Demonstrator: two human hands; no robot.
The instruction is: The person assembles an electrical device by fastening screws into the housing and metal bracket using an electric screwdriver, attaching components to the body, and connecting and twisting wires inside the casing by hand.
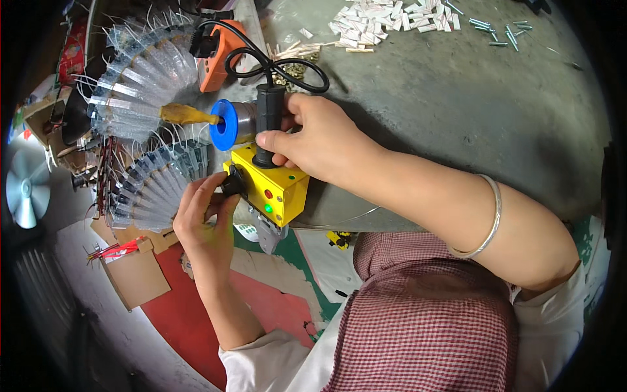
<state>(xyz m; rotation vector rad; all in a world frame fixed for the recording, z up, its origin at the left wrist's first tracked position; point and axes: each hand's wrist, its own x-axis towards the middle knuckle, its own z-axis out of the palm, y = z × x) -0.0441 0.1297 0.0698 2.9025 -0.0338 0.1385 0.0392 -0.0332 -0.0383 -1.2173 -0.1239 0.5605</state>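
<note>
A yellow metal box (287, 196) with red and green round lights or buttons stands at the table's edge. Rising from its top is a black cylindrical grip (270, 117) with a looped black cord. My right hand (323, 137) is closed around this grip, thumb on the near side and fingers behind. At the box's left side my left hand (204, 210) pinches a small black knob-like part (232, 182). Just behind the box lies a blue-flanged spool of grey wire (244, 122), with a yellow-handled tool (186, 114) at its centre. A grey metal piece (266, 232) hangs below the box.
An orange power socket block (221, 57) with a black plug lies at the back left. Fanned clear-wrapped pieces with white wires (147, 81) crowd the left. White strips (372, 23) and loose screws (513, 36) are scattered on the grey table (450, 117). A fan (27, 187) is far left.
</note>
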